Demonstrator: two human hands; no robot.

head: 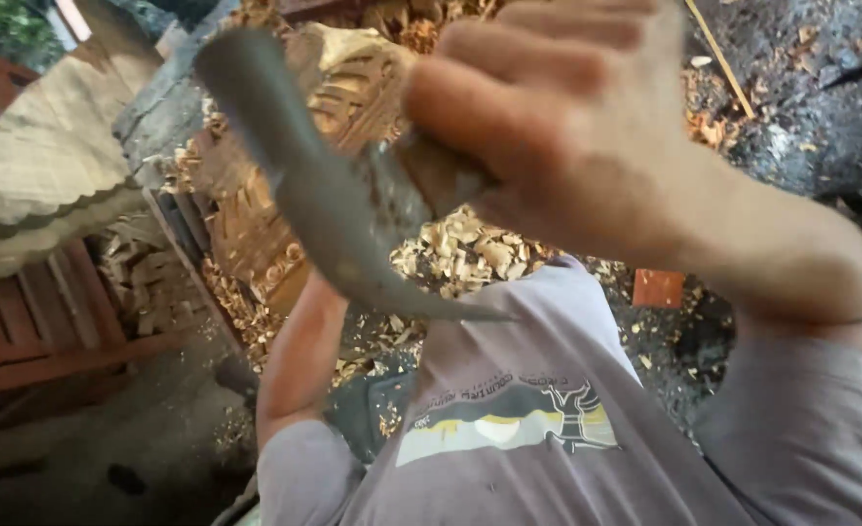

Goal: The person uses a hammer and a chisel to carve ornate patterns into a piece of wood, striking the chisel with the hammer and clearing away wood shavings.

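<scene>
My right hand [558, 127] is raised close to the camera, its fingers closed around the handle of a tool with a long, curved grey blade [324, 195] that tapers to a point at the lower right. Behind the blade a carved piece of light brown wood [256, 214] with ornamental relief lies in front of me. My left forearm [299, 351] reaches up toward that carving. The left hand itself is hidden behind the blade.
Wood chips [465, 253] are piled on my lap and scattered over the dark ground. A slatted red-brown wooden bench [32, 321] stands at the left with a pale patterned cloth [41, 166] above it. A small red block [658, 287] lies at the right.
</scene>
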